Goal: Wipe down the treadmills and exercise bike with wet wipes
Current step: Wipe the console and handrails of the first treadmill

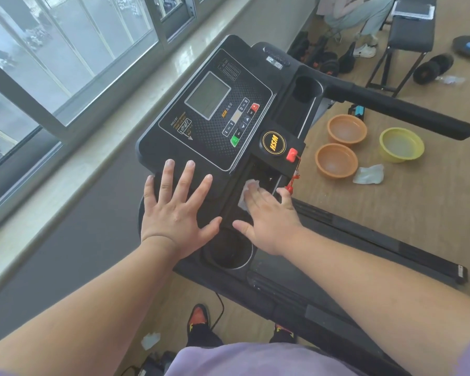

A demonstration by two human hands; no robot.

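A: Where are the hands?

B: Both are on the treadmill (217, 147) console; the left hand (174, 210) lies flat with its fingers spread wide and straight, palm down on the near edge of the black panel, holding nothing; the right hand (269, 215) is flat too, fingers straight and close together, pressing a white wipe (248, 192) into the shallow tray just below the round HSM badge (273, 142).

A: Is the wipe gripped?

B: No; it sits under the fingertips, crumpled, part of it showing beyond them; the thumb sticks out to the side, clear of the wipe.

A: What else is on the console?

B: A grey screen (208, 95) in the middle, a green button (234, 141) and a red button (254, 107) beside it, a red safety key (292, 154) near the badge, and a cup holder (229, 252) just below the two wrists.

A: And the floor?

B: Two orange bowls (335, 160) and a yellow bowl (400, 145) stand right of the treadmill; a used wipe (369, 174) lies beside them; another crumpled wipe (150, 340) lies near the shoes (198, 317).
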